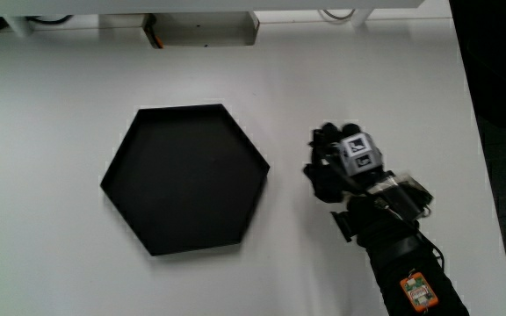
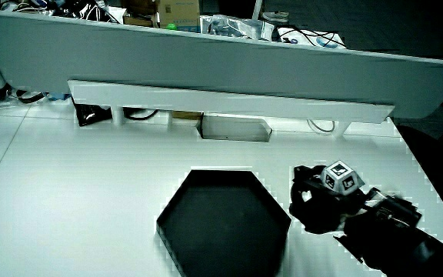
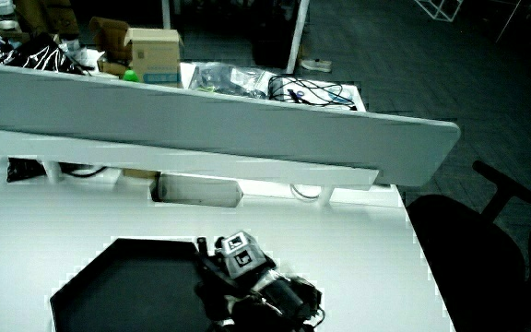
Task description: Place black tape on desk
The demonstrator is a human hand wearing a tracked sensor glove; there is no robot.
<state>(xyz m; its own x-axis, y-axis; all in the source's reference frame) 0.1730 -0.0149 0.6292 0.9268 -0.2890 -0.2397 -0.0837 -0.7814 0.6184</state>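
A black hexagonal tray (image 1: pixel 187 180) lies on the white table (image 1: pixel 60 114), and nothing shows inside it. At the tray's twelve o'clock, a pale box (image 1: pixel 202 32) sits at the table's edge under the low grey partition (image 2: pixel 221 65), which both side views show (image 3: pixel 201 115).

The hand (image 1: pixel 334 165) is at the tray's three o'clock, down close to the tabletop and just beside the tray's nearest corner, without touching it in the main view. The patterned cube (image 1: pixel 359 153) on its back faces upward. In both side views the hand (image 2: pixel 314 204) (image 3: pixel 224 277) sits low against the table at the tray's (image 2: pixel 225 227) (image 3: pixel 118 286) edge.

The black tape cannot be told apart from the black glove in any view. Whether the hand grips it or has let go cannot be told either, and no tape lies apart from the hand on the table.

The forearm (image 1: pixel 402 263) runs from the hand toward five o'clock and carries a small orange tag (image 1: pixel 418 291). In a side view, a dark chair (image 3: pixel 477 240) stands off the table at the hand's three o'clock.
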